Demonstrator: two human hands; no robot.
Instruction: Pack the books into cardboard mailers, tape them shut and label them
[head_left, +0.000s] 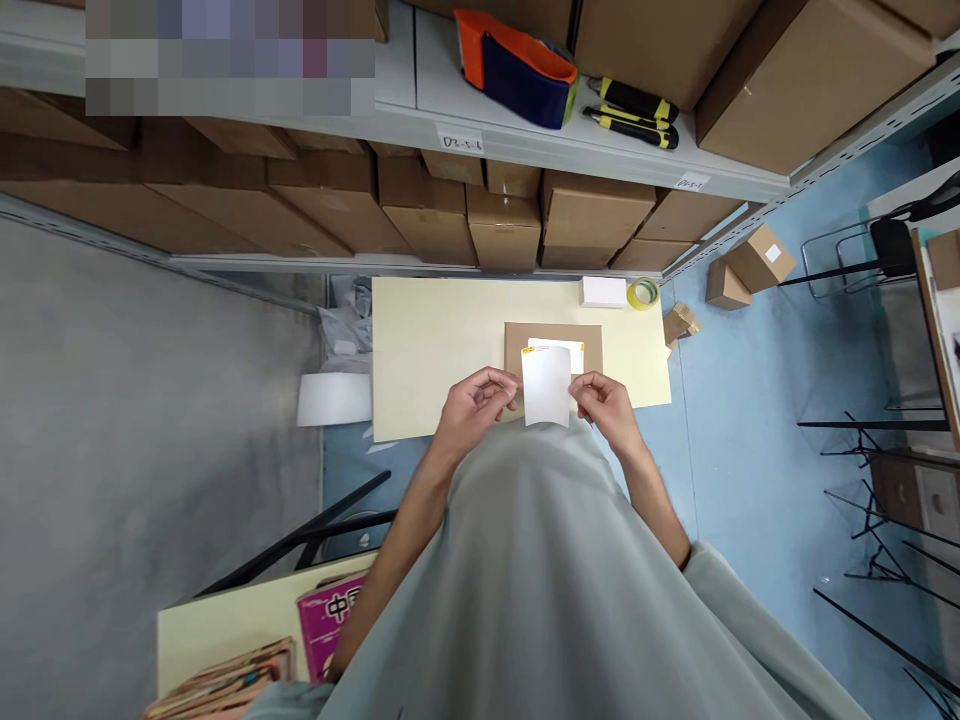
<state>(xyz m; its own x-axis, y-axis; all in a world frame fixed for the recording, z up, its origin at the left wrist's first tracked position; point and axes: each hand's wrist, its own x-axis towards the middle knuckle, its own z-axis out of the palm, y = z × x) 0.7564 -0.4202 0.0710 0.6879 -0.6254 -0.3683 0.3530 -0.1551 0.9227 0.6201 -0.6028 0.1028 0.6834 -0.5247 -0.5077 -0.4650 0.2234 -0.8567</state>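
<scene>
A small white paper sheet [547, 392] with a yellow mark at its top corner is stretched between my two hands. My left hand [478, 402] pinches at its left edge, thumb against fingers. At the right edge, my right hand [604, 404] is closed in a similar pinch. Just beyond the sheet, a flat brown cardboard box [515, 348] lies on the pale yellow table [442, 340]. Another white label [576, 354] is on the box's top, partly covered by the sheet.
A white box [603, 292] and a tape roll [643, 293] sit at the table's far right. Above, a shelf [517, 155] holds cardboard boxes, an orange-and-blue tool [517, 70] and cutters [637, 112]. A white roll [334, 399] is at left; magazines [330, 615] lie lower left.
</scene>
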